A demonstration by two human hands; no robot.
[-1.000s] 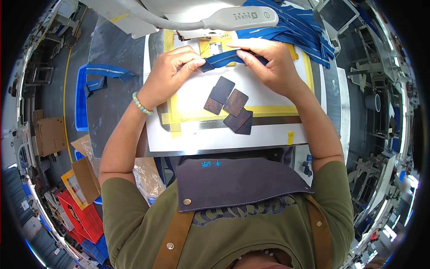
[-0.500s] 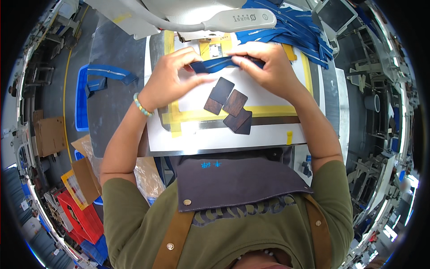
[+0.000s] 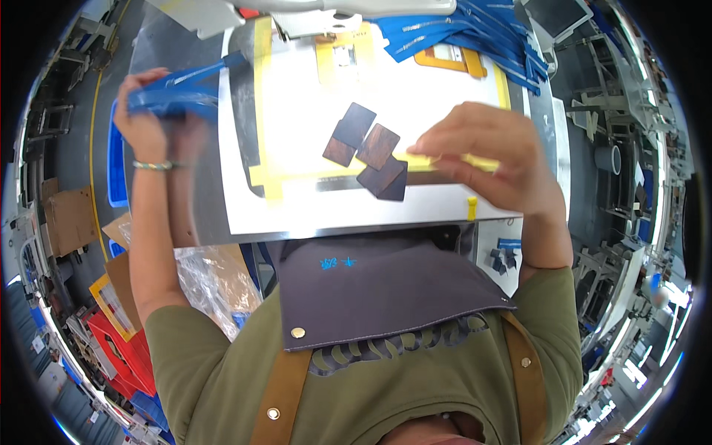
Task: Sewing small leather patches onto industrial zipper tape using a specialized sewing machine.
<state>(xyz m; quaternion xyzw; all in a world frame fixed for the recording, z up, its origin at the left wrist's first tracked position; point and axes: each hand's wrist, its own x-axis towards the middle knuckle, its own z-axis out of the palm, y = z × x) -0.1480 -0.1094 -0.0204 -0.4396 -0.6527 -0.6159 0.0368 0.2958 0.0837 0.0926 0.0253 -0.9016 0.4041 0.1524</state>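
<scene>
At the left side of the worktable my left hand [image 3: 142, 111] is closed about a blue zipper strip [image 3: 194, 76]; more blue strip lies beneath it, smeared by motion. My right hand [image 3: 493, 156] hovers over the right part of the white work sheet [image 3: 311, 211], blurred, its fingers loosely bent and apart with nothing visible in them. Between the hands, nearer the right one, several dark brown rectangular pieces [image 3: 379, 147] lie in a loose overlapping group on the sheet.
Blue zipper strips [image 3: 475, 33] are heaped at the back right, beside a yellow frame [image 3: 454, 61]. A white machine part [image 3: 319, 24] overhangs the back. Yellow tape [image 3: 263, 89] borders the sheet. A blue bin [image 3: 116, 167] stands left of the table, clear plastic bags [image 3: 215, 278] below its front edge.
The hands have parted. My left hand has gone left with the blue zipper strip from the middle. My right hand has let go of it and come nearer. The whole view has shifted slightly.
</scene>
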